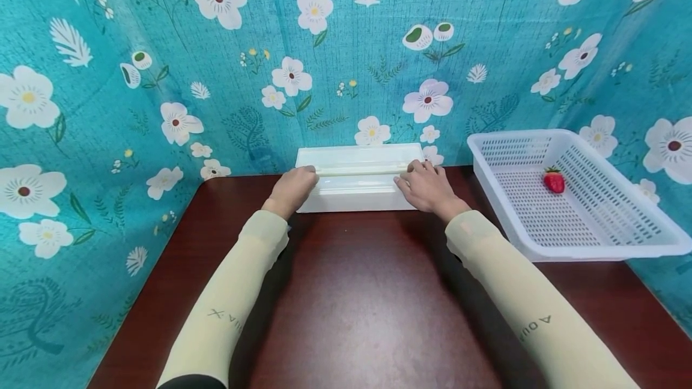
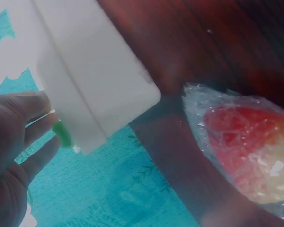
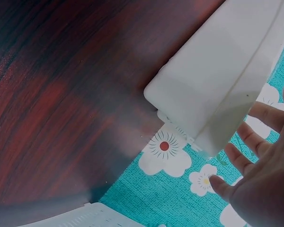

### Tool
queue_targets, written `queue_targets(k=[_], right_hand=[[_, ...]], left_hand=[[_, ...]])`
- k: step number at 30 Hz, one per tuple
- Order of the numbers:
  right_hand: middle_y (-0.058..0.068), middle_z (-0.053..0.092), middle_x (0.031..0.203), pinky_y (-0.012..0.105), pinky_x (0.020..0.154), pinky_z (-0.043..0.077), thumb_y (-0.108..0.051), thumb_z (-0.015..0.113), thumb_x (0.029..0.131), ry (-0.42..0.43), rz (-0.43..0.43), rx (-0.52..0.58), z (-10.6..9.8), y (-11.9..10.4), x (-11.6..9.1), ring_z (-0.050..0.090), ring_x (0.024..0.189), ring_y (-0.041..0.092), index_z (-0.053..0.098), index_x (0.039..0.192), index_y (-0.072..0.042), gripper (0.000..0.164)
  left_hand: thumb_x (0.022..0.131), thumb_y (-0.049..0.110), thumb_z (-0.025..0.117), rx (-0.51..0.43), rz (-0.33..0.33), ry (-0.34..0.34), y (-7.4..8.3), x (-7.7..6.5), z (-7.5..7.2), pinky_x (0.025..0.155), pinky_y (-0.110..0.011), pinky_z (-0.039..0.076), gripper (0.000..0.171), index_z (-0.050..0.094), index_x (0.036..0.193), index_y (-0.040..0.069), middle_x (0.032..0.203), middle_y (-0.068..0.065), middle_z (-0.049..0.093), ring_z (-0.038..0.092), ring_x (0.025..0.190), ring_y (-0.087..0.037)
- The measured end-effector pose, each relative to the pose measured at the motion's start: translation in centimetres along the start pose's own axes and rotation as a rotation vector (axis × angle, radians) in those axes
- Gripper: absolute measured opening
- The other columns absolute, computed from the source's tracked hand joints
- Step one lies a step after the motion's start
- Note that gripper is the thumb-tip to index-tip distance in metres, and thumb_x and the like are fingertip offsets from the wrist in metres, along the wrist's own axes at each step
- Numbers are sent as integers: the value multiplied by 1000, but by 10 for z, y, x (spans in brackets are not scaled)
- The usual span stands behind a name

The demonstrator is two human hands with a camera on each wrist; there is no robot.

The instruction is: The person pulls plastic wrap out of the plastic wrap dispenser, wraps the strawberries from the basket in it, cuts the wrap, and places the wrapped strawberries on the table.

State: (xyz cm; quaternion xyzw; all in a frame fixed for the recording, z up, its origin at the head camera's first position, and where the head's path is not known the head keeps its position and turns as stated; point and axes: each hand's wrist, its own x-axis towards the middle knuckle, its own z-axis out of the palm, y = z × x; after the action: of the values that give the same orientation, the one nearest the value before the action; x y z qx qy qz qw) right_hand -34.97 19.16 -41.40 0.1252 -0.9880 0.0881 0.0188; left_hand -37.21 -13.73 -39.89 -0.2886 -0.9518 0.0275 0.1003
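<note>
A long white cling film dispenser (image 1: 357, 200) stands at the back of the table, its lid tilted up and a pale strip running lengthwise inside. My left hand (image 1: 294, 188) grips its left end, fingers curled at the edge. Beside those fingertips, a small green piece (image 2: 62, 134) shows at the dispenser's end. At the right end, my right hand (image 1: 428, 186) holds the edge between thumb and fingers; its other fingers spread out below in the right wrist view. A red and yellow fruit (image 2: 248, 151) in clear film lies near the left hand, mostly hidden by that arm in the head view.
A white perforated basket (image 1: 516, 221) stands at the right of the dark red-brown table (image 1: 346, 305). One strawberry (image 1: 554, 180) lies inside it. Flowered teal cloth (image 1: 335, 95) hangs close behind the dispenser and along both sides.
</note>
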Motion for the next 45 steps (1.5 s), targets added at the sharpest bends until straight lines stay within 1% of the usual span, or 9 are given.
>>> queue_targets(k=[4, 13, 18, 22, 26, 32, 37, 40, 45], right_hand=[[16, 51, 146, 69, 113, 29, -43, 35, 113, -11, 1, 2, -3, -1, 0, 41, 134, 39, 68, 138, -11, 53], [17, 52, 144, 71, 113, 28, -43, 38, 112, -18, -12, 25, -7, -2, 0, 44, 133, 40, 71, 134, -8, 52], [20, 57, 140, 70, 113, 32, -38, 53, 107, -31, -40, -20, -9, 0, 3, 52, 130, 41, 68, 136, -5, 47], [19, 66, 130, 69, 110, 38, -32, 65, 103, 21, -84, -48, -10, 1, 7, 61, 121, 39, 70, 133, -4, 41], [16, 70, 126, 67, 109, 40, -27, 70, 101, 75, -134, -36, -10, 1, 11, 63, 120, 35, 73, 129, -6, 35], [13, 73, 116, 60, 101, 47, -19, 72, 99, 108, -184, -17, -6, -3, 18, 66, 113, 34, 77, 119, -7, 24], [11, 71, 99, 54, 90, 51, -10, 69, 99, 106, -207, -39, -4, -4, 22, 65, 97, 30, 77, 101, -7, 9], [9, 67, 89, 49, 85, 49, -6, 64, 100, 99, -215, -48, -4, -4, 24, 62, 88, 28, 73, 92, -7, 12], [10, 66, 87, 46, 82, 51, -7, 61, 102, 86, -222, -63, -6, -3, 26, 61, 82, 28, 70, 96, -5, 11]], left_hand=[[99, -7, 64, 45, 0, -3, -1, 0, 3, 77, -38, 62, 14, 76, 105, -1, 100, -17, 71, 73, 89, -30], [101, -3, 62, -10, -45, -67, -2, -2, -2, 86, -40, 62, 19, 67, 120, -3, 111, -20, 70, 73, 99, -32], [101, -1, 64, -8, -47, -81, -4, -1, 3, 86, -40, 62, 21, 64, 121, -5, 110, -20, 69, 72, 99, -31], [100, 0, 66, 3, -52, -80, -4, 1, 5, 86, -39, 62, 21, 62, 120, -5, 108, -20, 69, 72, 98, -31], [99, 0, 66, 11, -61, -77, -5, 2, 5, 84, -38, 62, 20, 60, 118, -5, 106, -21, 69, 72, 96, -30], [100, 0, 66, 7, -74, -83, -6, 2, 4, 83, -38, 62, 17, 59, 115, -4, 105, -20, 68, 72, 96, -30], [101, 1, 64, -24, -77, -78, -6, 2, 3, 84, -39, 62, 17, 59, 116, -4, 105, -21, 69, 73, 96, -31], [102, 1, 62, -49, -77, -67, -7, 2, 3, 83, -39, 62, 14, 59, 115, -4, 103, -20, 69, 73, 94, -31], [108, 9, 55, -145, -98, -34, -8, 1, 4, 81, -40, 60, 12, 59, 115, 1, 101, -18, 70, 72, 92, -30]])
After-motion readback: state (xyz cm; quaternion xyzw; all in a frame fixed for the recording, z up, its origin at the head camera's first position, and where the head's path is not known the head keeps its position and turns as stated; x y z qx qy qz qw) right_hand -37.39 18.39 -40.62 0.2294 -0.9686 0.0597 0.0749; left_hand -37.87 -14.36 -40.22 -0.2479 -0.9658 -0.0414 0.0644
